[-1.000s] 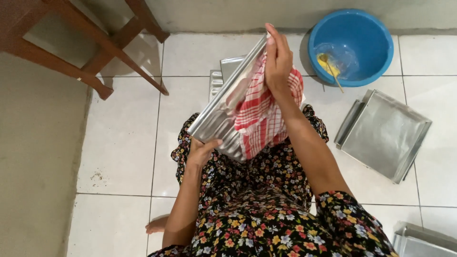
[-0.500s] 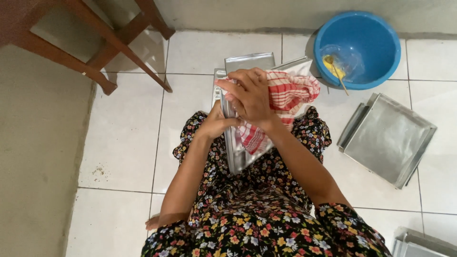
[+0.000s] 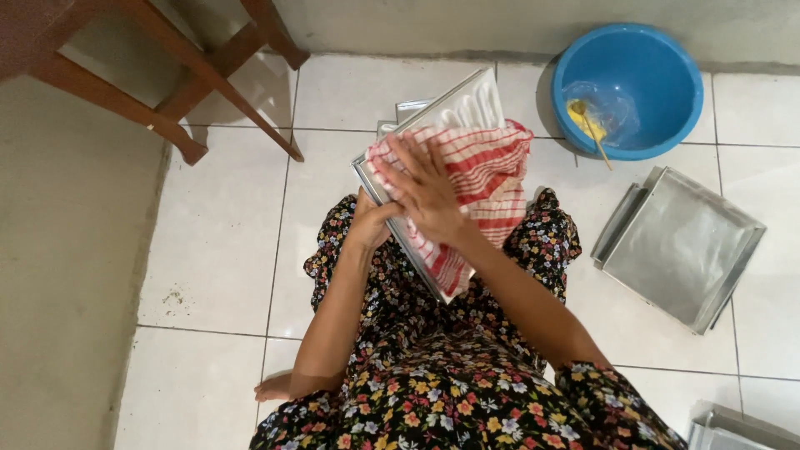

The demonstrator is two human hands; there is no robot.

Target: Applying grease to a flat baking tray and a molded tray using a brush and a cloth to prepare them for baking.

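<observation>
**Cloth pressed flat on a tilted metal tray**

Nearest to me is the lap, covered by a dark floral dress [image 3: 433, 375], with both forearms reaching up toward twelve o'clock. A bare foot [image 3: 275, 387] peeks out at about eight o'clock on the white tiled floor [image 3: 217, 242].

Just beyond the lap, my left hand [image 3: 371, 223] is closed around the lower left edge of a shiny metal tray [image 3: 467, 104], fingers tucked behind it; I judge that this props the tray on a slant so its face turns up toward me. My right hand [image 3: 425, 187] lies open, fingers spread, palm down on a red-and-white checked cloth [image 3: 487, 179], which it presses against the tray's face. It does not pinch the cloth; it pins it flat, as a wiping hand would. The cloth drapes over most of the tray, spilling past it at three o'clock and hanging below at five o'clock, so only the tray's top corner shows bare, at twelve o'clock from my right hand. The tray lies directly under that palm and just right of the left-hand hold.

Farther out, at three o'clock, a second square metal tray [image 3: 679, 250] rests on the tiles, well apart. At one o'clock sits a blue basin [image 3: 667, 75] holding a clear bowl with something yellow. At eleven o'clock stand wooden chair legs [image 3: 208, 79].
</observation>
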